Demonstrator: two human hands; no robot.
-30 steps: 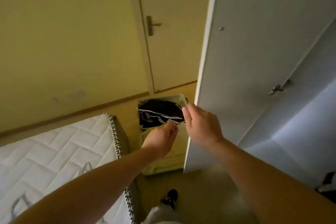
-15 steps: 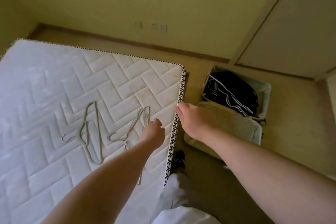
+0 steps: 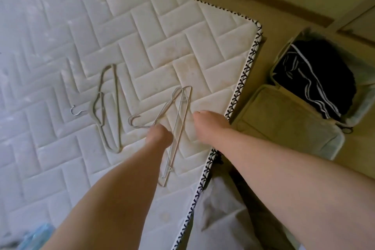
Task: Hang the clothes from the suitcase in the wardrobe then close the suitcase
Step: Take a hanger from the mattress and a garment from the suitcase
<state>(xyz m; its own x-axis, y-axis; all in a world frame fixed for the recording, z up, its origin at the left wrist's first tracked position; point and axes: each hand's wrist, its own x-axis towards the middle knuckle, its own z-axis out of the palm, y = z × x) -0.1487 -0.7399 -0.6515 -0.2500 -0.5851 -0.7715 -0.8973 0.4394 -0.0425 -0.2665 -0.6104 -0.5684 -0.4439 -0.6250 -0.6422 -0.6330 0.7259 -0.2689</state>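
Note:
Two thin hangers lie flat on the white quilted mattress point(image 3: 142, 26): a grey one point(image 3: 109, 107) to the left and a white wire one point(image 3: 178, 119) near the mattress's right edge. My left hand point(image 3: 159, 135) rests on the wire hanger where its hook meets the shoulder, fingers curled down around it. My right hand point(image 3: 209, 124) hovers just right of that hanger, above the mattress edge, holding nothing. On the floor to the right the pale green suitcase point(image 3: 284, 128) lies open, with black clothes with white stripes point(image 3: 316, 79) in its far half.
The mattress's black-and-white trim point(image 3: 243, 79) runs diagonally between the hangers and the suitcase. A brown skirting board point(image 3: 263, 0) and wall lie beyond. My white-clad leg point(image 3: 219, 219) shows at the bottom, and something light blue point(image 3: 38, 233) sits bottom left.
The view swung from the wardrobe door and suitcase down to the mattress. Both hands moved from above the suitcase to the hangers, and my left hand came onto the wire hanger.

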